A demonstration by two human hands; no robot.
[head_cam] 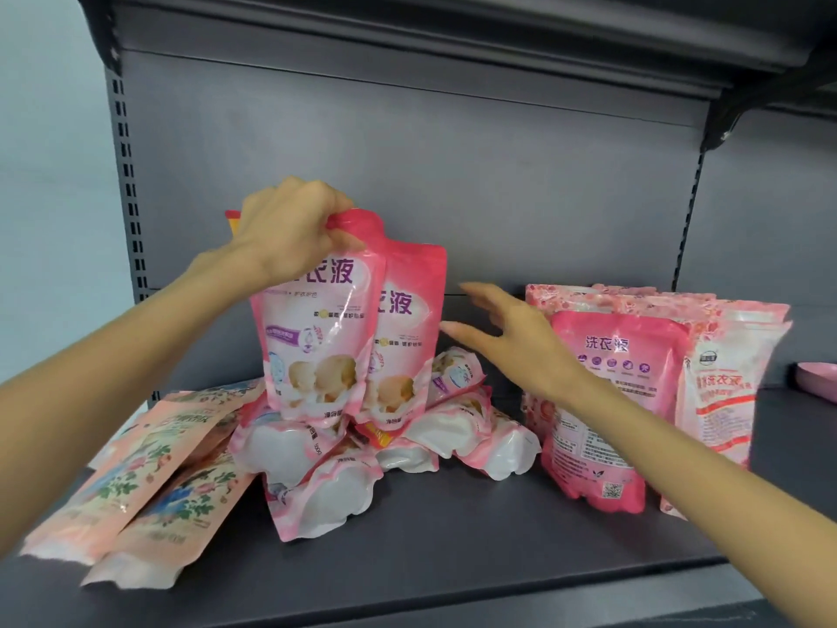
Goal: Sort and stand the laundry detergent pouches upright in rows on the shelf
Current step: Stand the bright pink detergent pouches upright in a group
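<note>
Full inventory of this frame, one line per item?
Upright pouches: 2, pink, centre, over the pile.
Pile: several flat pouches, pink and white, centre.
Floral pouches: about 3, peach, lying at left.
Standing pouches: several, pink, at right.
Pink object: 1, far right edge, cut off.
Shelf: 1, dark grey.
Left hand: grips the front upright pouch's top.
Right hand: open, between upright and standing pouches, holding nothing.

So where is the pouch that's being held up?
Left of centre in the head view: the left hand grips the pouch by its top, over the pile, with a second pouch upright at its right.
</note>
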